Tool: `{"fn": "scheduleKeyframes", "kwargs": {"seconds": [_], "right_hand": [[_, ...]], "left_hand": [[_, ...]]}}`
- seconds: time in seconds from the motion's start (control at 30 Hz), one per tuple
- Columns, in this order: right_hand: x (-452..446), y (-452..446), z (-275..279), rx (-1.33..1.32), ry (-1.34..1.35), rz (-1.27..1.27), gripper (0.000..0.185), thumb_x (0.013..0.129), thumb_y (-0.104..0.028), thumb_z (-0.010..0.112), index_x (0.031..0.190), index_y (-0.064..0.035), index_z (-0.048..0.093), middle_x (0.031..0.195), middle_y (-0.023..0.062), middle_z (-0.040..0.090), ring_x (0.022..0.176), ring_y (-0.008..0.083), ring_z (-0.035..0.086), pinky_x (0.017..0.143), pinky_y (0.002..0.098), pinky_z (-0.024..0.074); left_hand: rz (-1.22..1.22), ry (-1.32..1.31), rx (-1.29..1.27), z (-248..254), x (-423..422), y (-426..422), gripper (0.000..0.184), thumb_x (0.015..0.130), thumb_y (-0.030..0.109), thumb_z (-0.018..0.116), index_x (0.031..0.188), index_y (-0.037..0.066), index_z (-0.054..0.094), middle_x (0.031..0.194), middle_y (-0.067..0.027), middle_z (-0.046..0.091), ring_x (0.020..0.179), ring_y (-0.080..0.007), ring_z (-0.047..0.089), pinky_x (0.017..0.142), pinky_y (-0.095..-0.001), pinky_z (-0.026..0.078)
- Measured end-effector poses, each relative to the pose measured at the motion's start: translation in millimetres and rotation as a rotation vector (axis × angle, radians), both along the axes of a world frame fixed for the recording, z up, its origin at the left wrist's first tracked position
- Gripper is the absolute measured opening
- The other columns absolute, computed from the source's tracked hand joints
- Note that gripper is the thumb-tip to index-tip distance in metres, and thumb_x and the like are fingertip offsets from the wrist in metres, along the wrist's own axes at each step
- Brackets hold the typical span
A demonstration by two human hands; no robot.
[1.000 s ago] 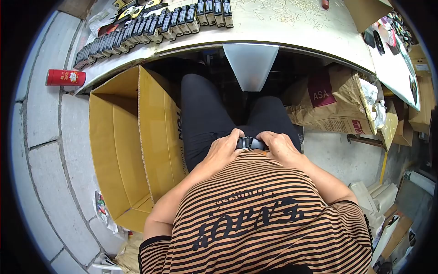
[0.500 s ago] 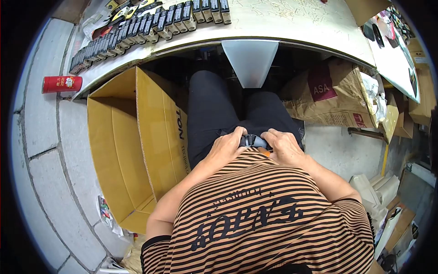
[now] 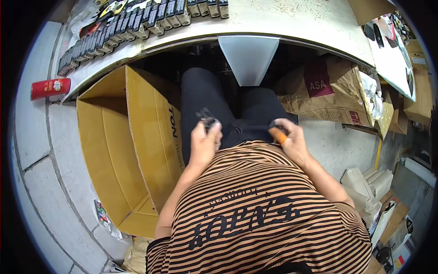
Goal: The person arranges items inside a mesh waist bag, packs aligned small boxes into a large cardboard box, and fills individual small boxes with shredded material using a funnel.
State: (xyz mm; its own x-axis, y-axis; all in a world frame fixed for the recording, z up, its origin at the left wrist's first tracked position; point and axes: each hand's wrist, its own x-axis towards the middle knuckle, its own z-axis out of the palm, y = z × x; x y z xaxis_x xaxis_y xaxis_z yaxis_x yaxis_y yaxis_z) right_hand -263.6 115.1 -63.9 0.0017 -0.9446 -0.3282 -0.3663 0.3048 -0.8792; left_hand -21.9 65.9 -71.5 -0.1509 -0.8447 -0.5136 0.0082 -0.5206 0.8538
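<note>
Over the thigh on the left side, my left hand (image 3: 205, 139) is closed on a small dark piece (image 3: 208, 122), blurred by motion. My right hand (image 3: 290, 138) is pinched at a dark item (image 3: 273, 124), mostly hidden by the fingers; something orange (image 3: 278, 134) shows at its thumb. A gap separates the two hands, both just in front of the striped shirt (image 3: 255, 196) and above the dark trousers (image 3: 205, 93).
An open cardboard box (image 3: 130, 137) stands at the left. Rows of small black boxes (image 3: 159, 18) line the worktable (image 3: 255, 23), with a red can (image 3: 50, 88) at its left corner. A paper sack (image 3: 328, 96) is at the right, under the table.
The hands have moved apart from the waist, where they were together at a dark buckle-like item. The left hand has lifted a dark piece away to the left.
</note>
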Motion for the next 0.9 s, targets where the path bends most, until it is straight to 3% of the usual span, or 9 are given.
{"fn": "scheduleKeyframes", "kwargs": {"seconds": [0.17, 0.3, 0.33, 0.4, 0.47, 0.57, 0.73, 0.83, 0.9], "right_hand": [[-43.7, 8.3, 14.0, -0.083, -0.393, -0.959, 0.013, 0.092, -0.015, 0.054, 0.094, -0.003, 0.061, 0.074, 0.0028, 0.056, 0.055, 0.0051, 0.044, 0.044, 0.018, 0.0362], [-83.6, 51.0, 43.7, -0.443, -0.595, -1.113, 0.018, 0.094, -0.015, 0.051, 0.104, -0.0013, 0.056, 0.079, 0.0027, 0.055, 0.054, 0.0039, 0.038, 0.041, 0.0164, 0.027], [-88.3, 59.5, 54.7, -0.454, -0.578, -1.151, 0.018, 0.094, -0.015, 0.051, 0.104, -0.0013, 0.056, 0.079, 0.0027, 0.055, 0.054, 0.0039, 0.038, 0.041, 0.0164, 0.027], [-95.5, 71.8, 78.1, -0.764, -0.729, -1.008, 0.02, 0.093, -0.015, 0.053, 0.108, -0.0009, 0.053, 0.081, 0.003, 0.051, 0.057, 0.0042, 0.038, 0.041, 0.0165, 0.0263], [-96.0, 72.3, 106.9, -0.909, -0.908, -0.789, 0.028, 0.092, -0.015, 0.057, 0.112, 0.0016, 0.048, 0.085, 0.0045, 0.047, 0.06, 0.0042, 0.038, 0.043, 0.0165, 0.0271], [-96.7, 58.4, 151.7, -1.064, -0.742, -0.667, 0.032, 0.09, -0.014, 0.058, 0.112, 0.0046, 0.046, 0.086, 0.0059, 0.046, 0.062, 0.005, 0.038, 0.044, 0.0169, 0.0283], [-134.7, 34.1, 191.6, -1.142, -0.724, -0.577, 0.033, 0.089, -0.012, 0.057, 0.112, 0.006, 0.043, 0.088, 0.0069, 0.045, 0.063, 0.0079, 0.038, 0.046, 0.0185, 0.0297], [-158.4, 18.8, 205.5, -1.097, -0.792, -0.571, 0.029, 0.087, -0.015, 0.061, 0.103, 0.0076, 0.053, 0.081, 0.0075, 0.051, 0.059, 0.009, 0.043, 0.046, 0.02, 0.0349], [-173.8, 7.5, 210.1, -0.99, -0.797, -0.313, 0.023, 0.089, -0.008, 0.055, 0.106, 0.002, 0.044, 0.091, 0.0087, 0.045, 0.073, 0.0118, 0.043, 0.057, 0.0218, 0.0382]], "left_hand": [[0.375, 0.136, -0.02, 5.0, 56.3, 4.1, 0.014, 0.098, 0.017, 0.049, 0.102, 0.004, 0.052, 0.066, -0.0011, 0.048, 0.048, -0.0069, 0.04, 0.039, -0.0197, 0.032], [0.39, -0.005, 0.053, 27.0, 137.7, 27.0, 0.019, 0.098, 0.024, 0.051, 0.103, 0.005, 0.051, 0.06, -0.0007, 0.04, 0.049, -0.0081, 0.037, 0.039, -0.02, 0.028], [0.268, -0.029, 0.121, 26.2, 169.5, 36.3, 0.024, 0.098, 0.03, 0.051, 0.103, 0.006, 0.052, 0.062, -0.0035, 0.047, 0.049, -0.0094, 0.042, 0.04, -0.0198, 0.032], [0.072, -0.382, 0.25, 26.9, 210.3, 49.3, 0.021, 0.098, 0.024, 0.05, 0.105, 0.005, 0.052, 0.066, -0.0045, 0.054, 0.054, -0.0131, 0.049, 0.045, -0.0223, 0.038], [-0.023, -0.371, 0.245, 16.1, 214.7, 28.4, 0.021, 0.098, 0.024, 0.05, 0.105, 0.005, 0.052, 0.067, -0.0046, 0.054, 0.054, -0.0132, 0.049, 0.045, -0.0224, 0.039], [-0.17, -0.354, 0.22, -0.8, 206.7, -4.7, 0.02, 0.098, 0.023, 0.05, 0.105, 0.004, 0.052, 0.067, -0.0049, 0.055, 0.055, -0.0134, 0.05, 0.046, -0.0225, 0.039], [-0.336, -0.32, 0.167, -25.2, 188.0, -35.7, 0.02, 0.097, 0.022, 0.05, 0.105, 0.004, 0.053, 0.068, -0.0054, 0.055, 0.057, -0.0138, 0.051, 0.047, -0.0227, 0.04], [-0.388, -0.321, 0.139, -32.0, 182.9, -42.0, 0.02, 0.097, 0.022, 0.05, 0.105, 0.004, 0.053, 0.069, -0.0057, 0.056, 0.057, -0.014, 0.051, 0.048, -0.0229, 0.04], [-0.422, -0.322, 0.127, -35.1, 179.8, -43.2, 0.02, 0.097, 0.022, 0.05, 0.105, 0.004, 0.054, 0.069, -0.0059, 0.056, 0.058, -0.0141, 0.052, 0.049, -0.023, 0.04]]}}
